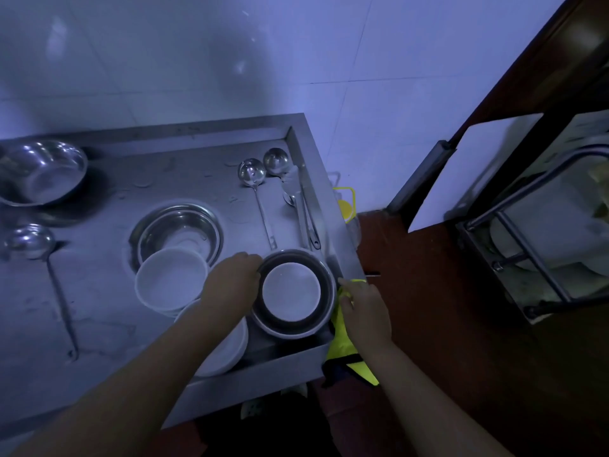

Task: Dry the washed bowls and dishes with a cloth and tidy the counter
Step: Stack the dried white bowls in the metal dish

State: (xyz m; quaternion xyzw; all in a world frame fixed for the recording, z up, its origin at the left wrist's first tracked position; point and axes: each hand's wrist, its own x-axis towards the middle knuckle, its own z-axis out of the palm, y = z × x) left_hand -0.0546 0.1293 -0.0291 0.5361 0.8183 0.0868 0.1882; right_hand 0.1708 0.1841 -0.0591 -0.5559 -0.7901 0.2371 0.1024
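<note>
Steel bowl [293,293] with white dish [291,291] inside, at counter [197,179] near right corner, between hands. Left hand [230,282] fingers curl on left rim; right hand [364,311] pinches yellow cloth [346,347] just beside right rim, nearer for wiping.

The left hand [232,280] sits on top of the stack of white plates [227,351], so most of that stack is covered and you can't count them. The right hand [364,310] hides the top of the yellow cloth [344,349], and whether its fingers actually pinch it is hard to say from here. The white bowl [291,291] blocks the bottom of the steel bowl [296,329] it sits in. The steel bowl [41,173] far left is clipped by the frame edge. That yellow thing [346,202] behind the table [99,291] corner is mostly hidden, no idea what it is. Stuff in the wire rack [527,252] on the right is too dark and blurry to make out.
</note>
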